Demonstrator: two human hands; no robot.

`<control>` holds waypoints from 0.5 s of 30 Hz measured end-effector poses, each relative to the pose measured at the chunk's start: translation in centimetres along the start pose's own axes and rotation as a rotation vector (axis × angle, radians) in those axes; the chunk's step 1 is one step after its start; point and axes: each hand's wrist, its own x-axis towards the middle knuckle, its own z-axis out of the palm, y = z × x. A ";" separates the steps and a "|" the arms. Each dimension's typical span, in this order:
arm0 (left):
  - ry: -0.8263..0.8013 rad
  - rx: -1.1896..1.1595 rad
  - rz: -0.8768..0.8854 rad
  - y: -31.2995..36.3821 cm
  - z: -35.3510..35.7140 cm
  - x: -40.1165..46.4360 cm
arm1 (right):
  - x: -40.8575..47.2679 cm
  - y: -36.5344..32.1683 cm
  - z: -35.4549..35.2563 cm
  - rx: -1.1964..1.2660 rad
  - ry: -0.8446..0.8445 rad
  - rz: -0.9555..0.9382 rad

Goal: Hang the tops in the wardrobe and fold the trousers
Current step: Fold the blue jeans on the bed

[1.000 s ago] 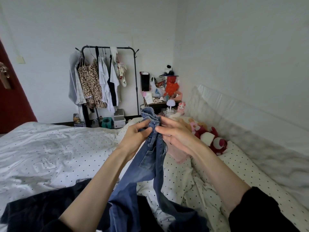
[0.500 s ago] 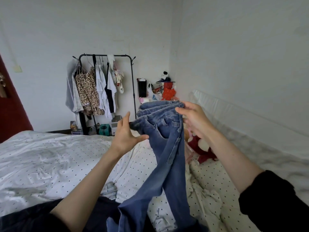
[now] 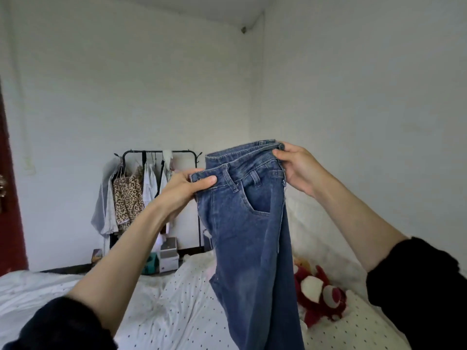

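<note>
While both hands pinch waistband, jeans dangling above bed

This is a home bedroom. A bed with a white black-dotted sheet fills the foreground. A black metal clothes rail hung with tops stands against the white wall, and a red plush toy lies on the bed.

jeans raised higher, waistband spread wider, hands further apart, view tilted up

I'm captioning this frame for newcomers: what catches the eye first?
The blue denim jeans, held up mid-frame by the waistband, the left hand and right hand each pinching an end. Behind: a black clothes rack with hanging tops; lower right, a red plush toy on the dotted bedsheet.
</note>
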 end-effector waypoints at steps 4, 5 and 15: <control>0.115 0.101 0.156 5.9 0.7 2.7 | 2.4 -5.1 0.0 -0.267 0.089 -0.073; 0.139 0.112 0.184 7.2 0.9 3.2 | 2.9 -6.4 0.0 -0.320 0.131 -0.087; 0.218 0.257 0.424 19.3 1.8 5.4 | 4.9 -14.9 0.2 -0.408 0.268 -0.353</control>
